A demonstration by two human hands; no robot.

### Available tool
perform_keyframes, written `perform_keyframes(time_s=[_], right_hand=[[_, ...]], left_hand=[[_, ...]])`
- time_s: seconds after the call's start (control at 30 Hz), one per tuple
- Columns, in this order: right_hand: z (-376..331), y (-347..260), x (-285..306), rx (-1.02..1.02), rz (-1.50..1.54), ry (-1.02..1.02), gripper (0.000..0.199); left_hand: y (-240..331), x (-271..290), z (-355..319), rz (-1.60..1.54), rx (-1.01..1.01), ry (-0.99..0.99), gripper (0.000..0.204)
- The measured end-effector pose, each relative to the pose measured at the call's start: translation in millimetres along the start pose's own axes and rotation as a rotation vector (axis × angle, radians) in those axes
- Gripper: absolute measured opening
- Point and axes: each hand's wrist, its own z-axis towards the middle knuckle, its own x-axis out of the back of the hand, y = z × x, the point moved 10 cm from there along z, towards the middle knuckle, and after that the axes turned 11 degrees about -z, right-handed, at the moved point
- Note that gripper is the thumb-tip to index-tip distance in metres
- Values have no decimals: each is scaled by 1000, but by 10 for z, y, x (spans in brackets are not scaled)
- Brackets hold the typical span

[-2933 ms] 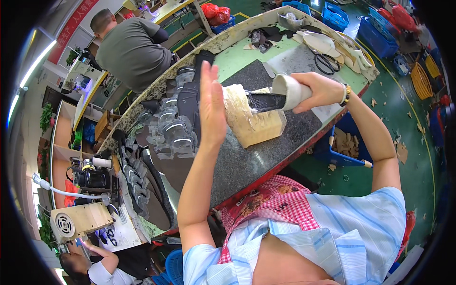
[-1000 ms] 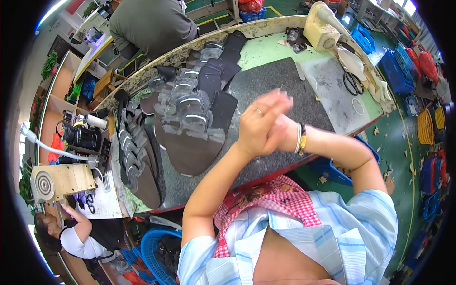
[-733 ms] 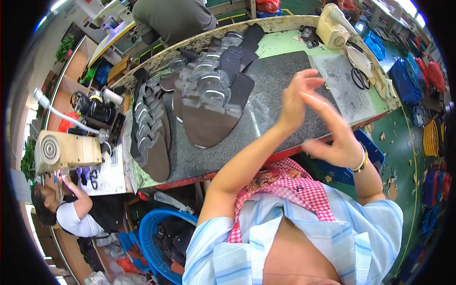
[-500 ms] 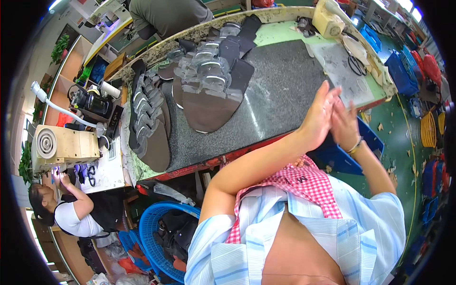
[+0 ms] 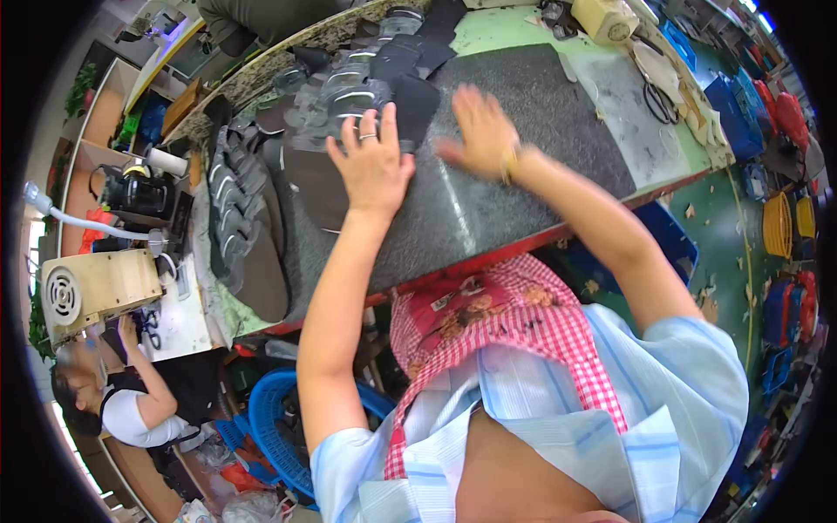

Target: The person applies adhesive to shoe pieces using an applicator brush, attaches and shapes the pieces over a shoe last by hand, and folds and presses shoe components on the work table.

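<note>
**Both hands flat over the dark table**

I see the table [image 5: 540, 113] filling the upper middle, its dark speckled slab bare under my hands. At ten o'clock from the left hand lies a heap of grey and black shoe soles [image 5: 349, 87], with a second row of soles [image 5: 231, 205] curving down at nine o'clock. My left hand [image 5: 375, 161] is spread, fingers released, touching the heap's edge. My right hand [image 5: 478, 131], blurred, is open-palmed at two o'clock from the left, grasping nothing.
</note>
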Motion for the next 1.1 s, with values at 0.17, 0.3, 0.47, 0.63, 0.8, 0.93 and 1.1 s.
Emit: perform_keyframes(time_s=[0.17, 0.3, 0.47, 0.63, 0.8, 0.93, 1.1], right_hand=[[-1207, -465, 507, 295, 180, -84, 105], [160, 44, 169, 107, -16, 53, 95], [-256, -308, 268, 186, 76, 70, 106], [-1253, -358, 587, 398, 205, -132, 105], [322, -391, 125, 344, 44, -1, 102], [-149, -566, 254, 443, 157, 0, 102], [-772, -234, 289, 763, 149, -253, 104]], left_hand=[[-608, -236, -32, -274, 167, -166, 84], [-88, -323, 66, -136, -14, -189, 87], [-332, -233, 284, 121, 27, -110, 73], [-843, -200, 342, 64, 34, 76, 74], [-581, -124, 416, -78, -53, 198, 69], [-514, -180, 118, -216, -199, 144, 57], [-664, -145, 80, -271, -110, 240, 49]])
